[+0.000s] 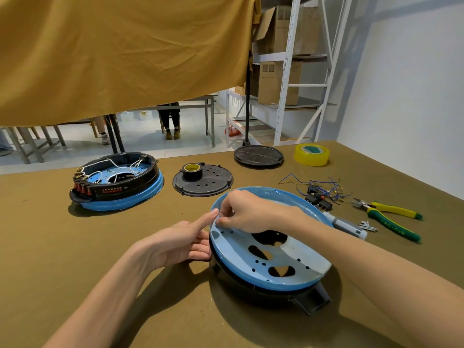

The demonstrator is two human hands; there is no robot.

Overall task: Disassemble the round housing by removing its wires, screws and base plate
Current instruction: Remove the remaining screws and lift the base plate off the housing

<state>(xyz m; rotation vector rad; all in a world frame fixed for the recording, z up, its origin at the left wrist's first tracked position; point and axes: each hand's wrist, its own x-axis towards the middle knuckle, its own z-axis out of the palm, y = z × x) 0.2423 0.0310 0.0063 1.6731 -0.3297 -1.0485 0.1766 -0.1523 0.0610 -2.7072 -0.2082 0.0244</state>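
Note:
A round housing with a blue rim and a pale blue base plate pierced by holes lies in front of me on the table, tilted, over a black shell with a handle. My left hand rests against its left edge with the forefinger stretched up along the rim. My right hand reaches over the plate, and its curled fingertips pinch at the rim near the left edge. What they pinch is too small to tell.
A second housing with wires and red switches sits at the back left. A black cover carries a tape roll. Another black disc, yellow tape, loose wires, pliers and a grey screwdriver lie to the right.

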